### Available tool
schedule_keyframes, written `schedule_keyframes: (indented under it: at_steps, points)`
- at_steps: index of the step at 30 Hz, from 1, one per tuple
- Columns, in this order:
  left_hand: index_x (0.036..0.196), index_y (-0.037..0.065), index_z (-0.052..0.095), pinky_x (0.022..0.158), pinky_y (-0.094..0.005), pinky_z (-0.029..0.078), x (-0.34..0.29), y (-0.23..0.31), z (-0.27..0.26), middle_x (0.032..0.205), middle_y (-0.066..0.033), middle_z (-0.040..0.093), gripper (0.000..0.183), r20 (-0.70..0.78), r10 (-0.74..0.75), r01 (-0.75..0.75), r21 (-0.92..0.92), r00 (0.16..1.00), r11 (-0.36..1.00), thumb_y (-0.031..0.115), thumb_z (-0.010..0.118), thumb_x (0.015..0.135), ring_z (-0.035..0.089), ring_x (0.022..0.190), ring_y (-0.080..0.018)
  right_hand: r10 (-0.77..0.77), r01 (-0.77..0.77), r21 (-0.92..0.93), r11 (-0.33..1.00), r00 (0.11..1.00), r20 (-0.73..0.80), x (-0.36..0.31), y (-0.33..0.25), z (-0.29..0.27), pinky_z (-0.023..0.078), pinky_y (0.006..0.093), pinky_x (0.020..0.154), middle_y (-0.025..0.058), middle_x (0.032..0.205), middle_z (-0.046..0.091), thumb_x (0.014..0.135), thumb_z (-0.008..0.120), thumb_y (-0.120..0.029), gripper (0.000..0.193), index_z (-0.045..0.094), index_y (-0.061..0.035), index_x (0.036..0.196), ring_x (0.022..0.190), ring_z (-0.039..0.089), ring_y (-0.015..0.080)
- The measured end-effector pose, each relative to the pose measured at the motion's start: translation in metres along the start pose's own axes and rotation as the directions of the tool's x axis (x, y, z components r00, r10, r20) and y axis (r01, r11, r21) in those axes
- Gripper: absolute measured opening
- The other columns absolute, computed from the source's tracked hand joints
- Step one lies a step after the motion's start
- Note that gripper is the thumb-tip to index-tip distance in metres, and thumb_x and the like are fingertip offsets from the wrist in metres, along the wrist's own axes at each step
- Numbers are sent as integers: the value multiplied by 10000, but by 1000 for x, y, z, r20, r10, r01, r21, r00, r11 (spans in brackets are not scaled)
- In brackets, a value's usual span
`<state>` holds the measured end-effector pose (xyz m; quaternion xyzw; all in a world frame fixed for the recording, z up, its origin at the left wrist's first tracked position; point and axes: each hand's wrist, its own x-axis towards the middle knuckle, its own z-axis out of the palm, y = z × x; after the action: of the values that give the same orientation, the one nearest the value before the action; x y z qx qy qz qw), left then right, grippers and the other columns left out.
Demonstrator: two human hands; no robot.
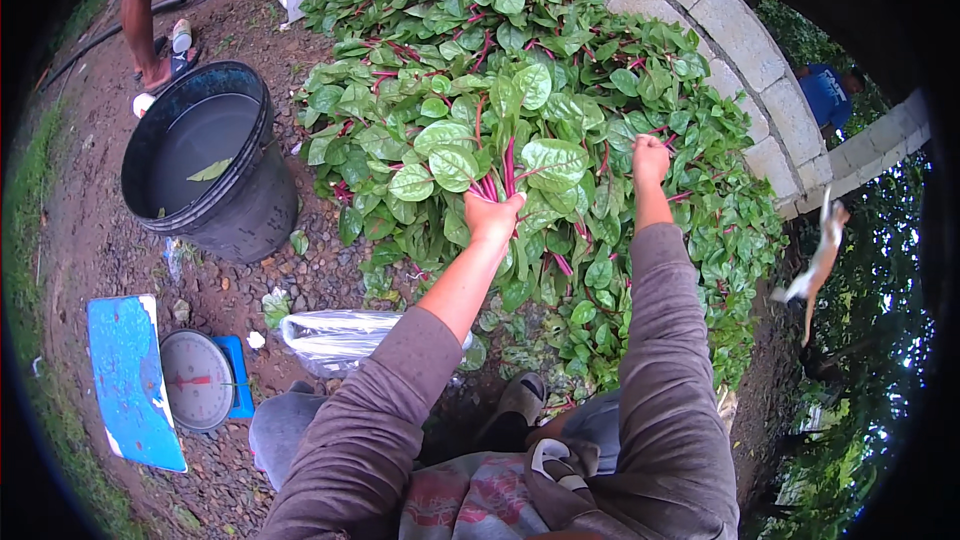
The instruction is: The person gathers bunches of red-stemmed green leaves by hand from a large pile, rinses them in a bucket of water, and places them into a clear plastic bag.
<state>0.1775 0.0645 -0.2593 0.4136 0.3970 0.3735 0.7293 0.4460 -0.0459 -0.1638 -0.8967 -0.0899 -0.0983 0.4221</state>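
Observation:
A large heap of leafy greens with glossy green leaves and purple-red stems covers the ground in front of me. My left hand is closed around a bunch of these stems, its broad leaves fanning out above the fist. Farther right, my right hand pinches a reddish stem at the heap's surface. Whether that stem is free of the pile I cannot tell.
At left stands a black bucket of dark water with a floating leaf. Nearer lie a dial scale, a blue board and clear plastic bags. A block wall curves behind the heap. One person stands far left; another is beyond the wall. A cat is at right.

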Motion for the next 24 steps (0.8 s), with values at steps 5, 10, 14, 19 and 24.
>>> schedule_keyframes:
  at_steps: [5, 10, 14, 19, 24]
  points:
    - [1105, -21, 452, 739, -321, 483, 4, 0, -6, 1017, -119, 587, 556, 14, 35, -35, -27, 999, 999, -8, 742, 631, 593, 843, -205, -145, 181, -538, 823, 983, 110, 34, 38, 19, 463, 398, 818, 122, 959, 654, 774, 577, -409, 313, 687, -150, 912, 908, 610, 313]
    - [1055, -19, 491, 698, -313, 483, 6, -16, 8, 942, -101, 611, 477, 52, 38, -36, -44, 998, 998, -27, 721, 638, 600, 783, -185, -15, 71, -195, 978, 961, 277, 39, 78, 34, 405, 278, 521, 10, 658, 599, 773, 638, -255, 206, 643, -55, 726, 542, 522, 119]
    - [992, -18, 525, 586, -299, 477, 27, -30, -5, 827, -83, 626, 386, 4, 34, -35, 19, 999, 999, -41, 703, 651, 592, 657, -163, 188, -302, 77, 950, 752, 632, 8, 38, 31, 316, 177, 418, -42, 655, 582, 814, 621, -167, 73, 597, -111, 854, 500, 461, 25]
    - [977, -26, 510, 597, -304, 481, 16, -18, 3, 831, -101, 618, 390, 28, -10, 11, -44, 1000, 999, -30, 713, 643, 592, 669, -172, 83, -292, 353, 889, 860, 504, 3, 5, -25, 272, 163, 386, -31, 683, 592, 797, 652, -149, 123, 597, -89, 888, 490, 492, 43]
    - [1030, -30, 442, 766, -336, 457, 1, 0, 7, 975, -150, 587, 547, -39, -31, 34, 77, 999, 996, 54, 769, 601, 585, 856, -240, -290, 191, 431, 882, 941, 177, -54, -58, -59, 368, 211, 448, 1, 671, 587, 781, 677, -101, 246, 537, -29, 970, 540, 518, 69]
